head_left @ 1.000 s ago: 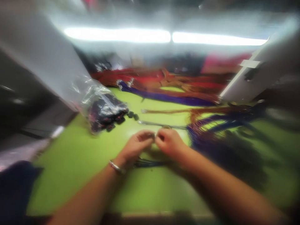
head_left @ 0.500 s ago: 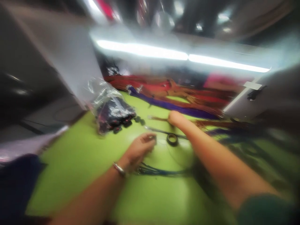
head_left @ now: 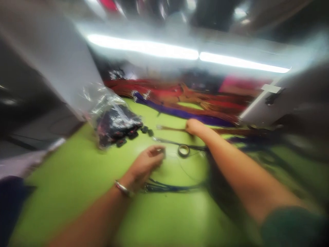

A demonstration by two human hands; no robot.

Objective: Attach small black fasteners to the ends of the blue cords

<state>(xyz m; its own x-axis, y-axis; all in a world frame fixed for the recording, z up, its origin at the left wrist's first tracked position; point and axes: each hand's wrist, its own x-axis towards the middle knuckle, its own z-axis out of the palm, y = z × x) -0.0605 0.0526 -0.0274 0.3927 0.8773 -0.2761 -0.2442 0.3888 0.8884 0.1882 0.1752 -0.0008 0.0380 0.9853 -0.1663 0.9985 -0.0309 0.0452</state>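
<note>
My left hand, a metal bangle at its wrist, is closed in a pinch on a small dark piece at the fingertips, too blurred to name. Beneath that hand, dark blue wires lie on the green tabletop. My right hand reaches over a bundle of brown wires; its fingers point away and are hidden, so its grip does not show. Between the hands lies a roll of black tape, beside black wires with a pale end.
A clear plastic bag of black connectors lies at the left, with loose black connectors beside it. Purple wires and red-orange wires stretch across the back. A lit tube lamp hangs above.
The view has shifted, so most things appear slightly farther left. My right hand has moved a little rightward along the brown wires. My left hand keeps its pinch.
</note>
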